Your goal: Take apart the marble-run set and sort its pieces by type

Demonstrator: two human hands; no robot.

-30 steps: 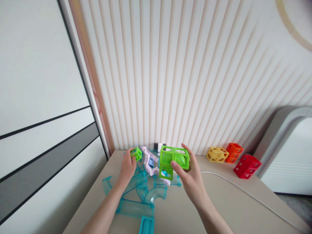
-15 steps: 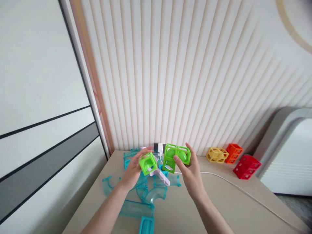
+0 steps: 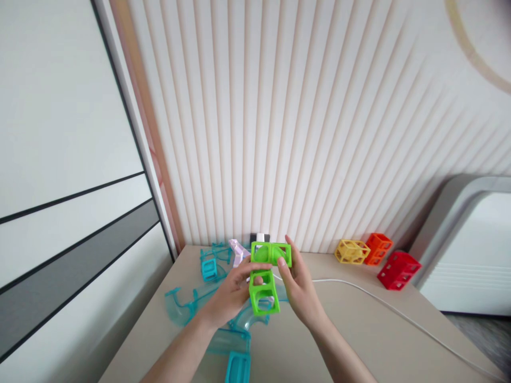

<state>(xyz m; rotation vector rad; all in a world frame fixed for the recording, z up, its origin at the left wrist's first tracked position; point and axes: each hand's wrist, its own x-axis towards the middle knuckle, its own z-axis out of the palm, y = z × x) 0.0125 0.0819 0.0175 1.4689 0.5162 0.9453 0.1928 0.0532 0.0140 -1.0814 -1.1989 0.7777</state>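
Note:
Over the table, my right hand [image 3: 301, 292] grips the right end of a green block of joined open-frame cubes [image 3: 270, 254], its thumb on the front. Just below, my left hand [image 3: 227, 298] is closed on a green open-frame cube [image 3: 264, 290], with fingers across its upper part. The two green pieces meet or overlap at the fingers. Whether they are locked together I cannot tell. Behind and under my hands lie clear teal track pieces [image 3: 229, 340] and a pale purple piece [image 3: 239, 252].
Yellow [image 3: 352, 251], orange [image 3: 378, 248] and red [image 3: 399, 270] cube blocks stand at the back right by the ribbed wall. A white cable [image 3: 371, 295] crosses the table. A teal tray-like piece [image 3: 238, 367] lies at the front, and a grey-white appliance [image 3: 475, 250] stands at right.
My hands have come together. The left one brought its green cube right and down, under the green block in my right hand, which moved left. Both pieces have been turned.

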